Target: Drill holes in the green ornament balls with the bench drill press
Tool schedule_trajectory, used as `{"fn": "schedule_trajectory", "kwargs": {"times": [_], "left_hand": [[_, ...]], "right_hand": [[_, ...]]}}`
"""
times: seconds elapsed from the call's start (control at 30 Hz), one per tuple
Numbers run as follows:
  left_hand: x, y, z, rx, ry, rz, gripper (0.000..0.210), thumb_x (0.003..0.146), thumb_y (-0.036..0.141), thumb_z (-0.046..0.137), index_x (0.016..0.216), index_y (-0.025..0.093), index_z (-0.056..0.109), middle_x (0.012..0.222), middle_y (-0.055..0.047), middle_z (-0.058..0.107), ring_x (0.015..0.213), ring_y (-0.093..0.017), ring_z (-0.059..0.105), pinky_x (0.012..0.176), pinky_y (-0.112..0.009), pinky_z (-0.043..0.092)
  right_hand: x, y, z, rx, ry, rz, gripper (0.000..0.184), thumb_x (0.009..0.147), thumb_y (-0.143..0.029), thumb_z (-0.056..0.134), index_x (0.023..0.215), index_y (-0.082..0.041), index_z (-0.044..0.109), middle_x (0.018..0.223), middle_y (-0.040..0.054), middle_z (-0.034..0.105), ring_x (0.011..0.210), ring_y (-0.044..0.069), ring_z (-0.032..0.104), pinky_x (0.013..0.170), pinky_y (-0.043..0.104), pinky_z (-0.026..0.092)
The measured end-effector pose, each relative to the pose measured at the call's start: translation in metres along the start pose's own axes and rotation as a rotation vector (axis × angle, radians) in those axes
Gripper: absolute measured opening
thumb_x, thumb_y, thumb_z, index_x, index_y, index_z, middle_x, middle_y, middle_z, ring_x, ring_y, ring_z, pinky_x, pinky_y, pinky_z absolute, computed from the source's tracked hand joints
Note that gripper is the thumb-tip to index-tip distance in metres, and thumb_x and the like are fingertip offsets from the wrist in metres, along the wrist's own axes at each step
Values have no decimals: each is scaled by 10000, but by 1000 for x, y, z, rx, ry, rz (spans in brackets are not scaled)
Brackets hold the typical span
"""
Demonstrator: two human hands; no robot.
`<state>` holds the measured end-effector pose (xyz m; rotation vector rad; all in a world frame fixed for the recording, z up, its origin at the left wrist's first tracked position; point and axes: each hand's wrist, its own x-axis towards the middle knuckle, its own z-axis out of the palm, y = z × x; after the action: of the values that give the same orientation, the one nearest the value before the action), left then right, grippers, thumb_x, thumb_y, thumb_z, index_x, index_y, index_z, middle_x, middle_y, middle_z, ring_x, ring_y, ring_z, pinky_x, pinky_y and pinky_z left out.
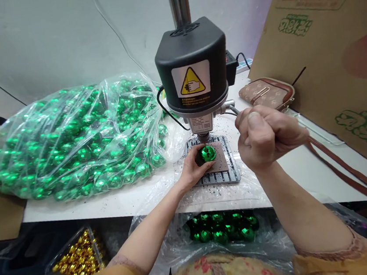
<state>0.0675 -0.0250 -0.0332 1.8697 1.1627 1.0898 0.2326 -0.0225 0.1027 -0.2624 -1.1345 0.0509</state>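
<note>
Both hands (192, 168) (266, 134) curled round ball (209, 154) and lever (233, 109)

Lever (234, 110) partly hidden by right hand (267, 136)

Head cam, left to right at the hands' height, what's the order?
Clear plastic bag of green balls → left hand → single green ball at its fingertips → right hand, closed in a fist → cardboard box.
</note>
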Motion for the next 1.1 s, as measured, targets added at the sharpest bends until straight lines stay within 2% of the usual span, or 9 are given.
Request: {"fn": "schedule_trajectory", "kwargs": {"times": [0.17,0.6,0.73,0.87,1.0,1.03,1.1], "left_hand": [[0,-1,0,-3,0,0,575,814,403,824,1303,212,588,1249,-110,689,1165,-297,660,1035,-475,527],[-1,-2,1,-20,-3,-4,574,818,429,818,1293,218,575,1229,-105,689,1145,-290,662,1010,-466,527],[0,-2,2,-47,9,-19,586,796,423,834,1281,213,580,1242,-108,683,1159,-289,659,1029,-467,526],[-1,2,5,-83,69,-49,606,770,394,853,1266,209,558,1223,-100,682,1134,-273,675,991,-440,555],[-23,17,1,97,209,2,512,783,385,837,1192,218,576,1134,-90,692,1060,-268,690,907,-427,576],[-34,22,-1,161,220,51,495,794,398,827,1183,222,578,1103,-88,696,1028,-265,694,878,-424,580],[-63,29,-6,258,154,223,498,813,434,810,1197,230,568,1052,-87,702,977,-260,697,834,-417,586]], "right_hand": [[-3,2,-2,5,-11,-59,484,877,-119,577,586,-189,197,487,-68,242,407,41,228,405,268,195],[-12,1,-9,4,-65,-86,488,835,-76,572,577,-195,175,492,-67,238,396,50,248,407,284,240],[4,-6,1,-34,0,53,511,894,-154,601,540,-185,234,479,-62,253,393,49,259,413,291,191],[36,-10,17,-14,33,225,468,894,-171,639,543,-219,334,460,-64,291,399,76,302,415,310,242],[53,-9,21,-15,11,301,460,880,-180,667,537,-234,365,447,-65,305,392,85,313,397,314,270],[53,-9,21,-3,12,309,460,876,-174,669,532,-235,369,444,-64,311,392,86,316,400,315,272],[53,-9,20,25,16,314,451,860,-151,676,528,-236,382,440,-62,340,393,86,324,411,323,265]]}}
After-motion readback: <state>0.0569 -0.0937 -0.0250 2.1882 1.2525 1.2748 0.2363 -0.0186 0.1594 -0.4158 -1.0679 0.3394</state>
